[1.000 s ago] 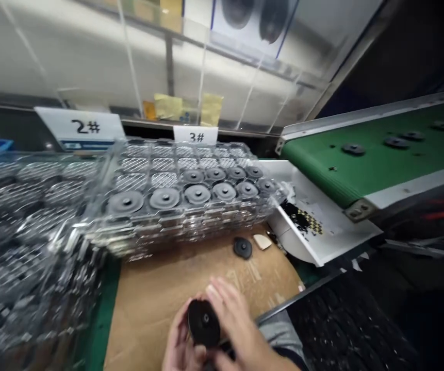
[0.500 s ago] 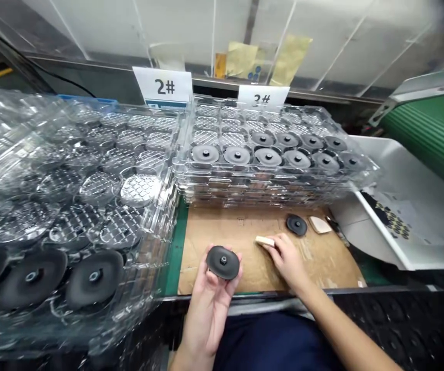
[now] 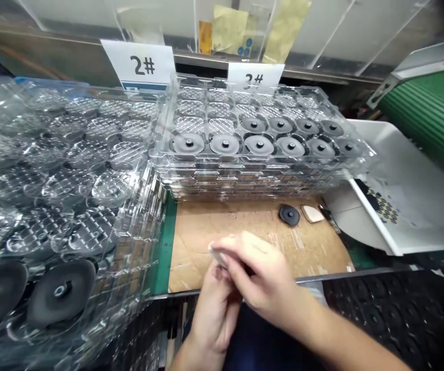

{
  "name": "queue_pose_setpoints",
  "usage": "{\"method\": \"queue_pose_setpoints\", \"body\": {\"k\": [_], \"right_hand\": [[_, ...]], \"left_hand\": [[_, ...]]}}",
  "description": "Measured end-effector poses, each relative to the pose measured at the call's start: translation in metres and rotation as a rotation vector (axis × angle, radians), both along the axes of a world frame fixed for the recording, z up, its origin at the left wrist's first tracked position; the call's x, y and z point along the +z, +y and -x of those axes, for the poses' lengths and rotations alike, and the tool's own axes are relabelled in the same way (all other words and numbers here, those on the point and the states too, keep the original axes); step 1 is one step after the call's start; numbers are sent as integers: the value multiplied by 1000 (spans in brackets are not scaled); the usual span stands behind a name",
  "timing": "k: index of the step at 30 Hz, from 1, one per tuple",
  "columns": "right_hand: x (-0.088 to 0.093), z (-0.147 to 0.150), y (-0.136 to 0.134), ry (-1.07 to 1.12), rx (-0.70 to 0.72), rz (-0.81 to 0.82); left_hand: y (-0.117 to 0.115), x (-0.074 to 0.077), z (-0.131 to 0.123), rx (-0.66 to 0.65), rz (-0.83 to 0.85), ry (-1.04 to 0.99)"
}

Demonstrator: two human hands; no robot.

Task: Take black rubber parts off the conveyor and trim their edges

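Clock positions are taken from the hands, 12 = away from the person.

Right hand (image 3: 262,278) closed on a pale cream flat block (image 3: 217,255), held at the fingertips, block blurred, directly over the left hand. Left hand (image 3: 216,317) is palm up and cupped, just under the right hand. Its fingers are mostly hidden, so can't tell if it's gripping anything.

Both hands are over the near edge of a brown cardboard sheet (image 3: 260,247), which lies on a green mat (image 3: 163,247).

At 1 o'clock on the cardboard, a loose black round disc with centre hub (image 3: 289,215) lies just beside a cream rounded pad (image 3: 312,214).

At 12 o'clock, a stack of clear plastic trays (image 3: 245,167) with diamond-textured pockets. Ten dark grey hubbed discs (image 3: 225,144) sit in its near pockets; the far pockets show none.

At 10 o'clock, a second stack of clear plastic trays (image 3: 144,206). Two black hubbed discs (image 3: 61,291) sit in its near corner, at 8 o'clock.

At 2–3 o'clock, a white sheet-metal chute (image 3: 403,206) holds printed paper, below a green conveyor belt (image 3: 430,108).

Card labels "2#" (image 3: 138,64) and "3#" (image 3: 256,77) stand behind the stacks; "3#" is partly hidden.
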State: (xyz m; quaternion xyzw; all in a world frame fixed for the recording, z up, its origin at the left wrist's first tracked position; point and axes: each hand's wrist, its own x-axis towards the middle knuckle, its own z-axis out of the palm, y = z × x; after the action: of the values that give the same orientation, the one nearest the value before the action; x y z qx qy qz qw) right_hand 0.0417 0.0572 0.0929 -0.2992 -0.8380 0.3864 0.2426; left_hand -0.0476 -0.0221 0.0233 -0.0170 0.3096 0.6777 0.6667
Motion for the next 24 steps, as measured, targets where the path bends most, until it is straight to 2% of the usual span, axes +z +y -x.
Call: {"method": "queue_pose_setpoints", "body": {"k": [3,5,8,12,13,16,18,21,23,24], "right_hand": [[7,2,3,-153,133,97],[5,1,3,-133,85,48],[1,-6,-2,12,-4,-41],[4,-18,-6,-77,116,144],[5,-18,-5,-92,90,137],[5,-14,0,6,-36,-30],[6,-17,0,68,8,-42],[13,-37,-3,-44,151,106],[19,-53,-3,-160,86,101],[21,-58,-2,-200,23,42]], "left_hand": [[3,1,-2,-22,24,4],[4,1,-2,-25,52,6],[5,4,0,-61,91,8],[9,8,-1,-76,93,12],[10,9,-2,-80,95,14],[11,12,-7,-110,128,38],[10,15,-7,-119,138,42],[7,19,-6,-143,85,-28],[7,22,-7,-165,49,-79],[7,23,-9,-174,53,-86]]}}
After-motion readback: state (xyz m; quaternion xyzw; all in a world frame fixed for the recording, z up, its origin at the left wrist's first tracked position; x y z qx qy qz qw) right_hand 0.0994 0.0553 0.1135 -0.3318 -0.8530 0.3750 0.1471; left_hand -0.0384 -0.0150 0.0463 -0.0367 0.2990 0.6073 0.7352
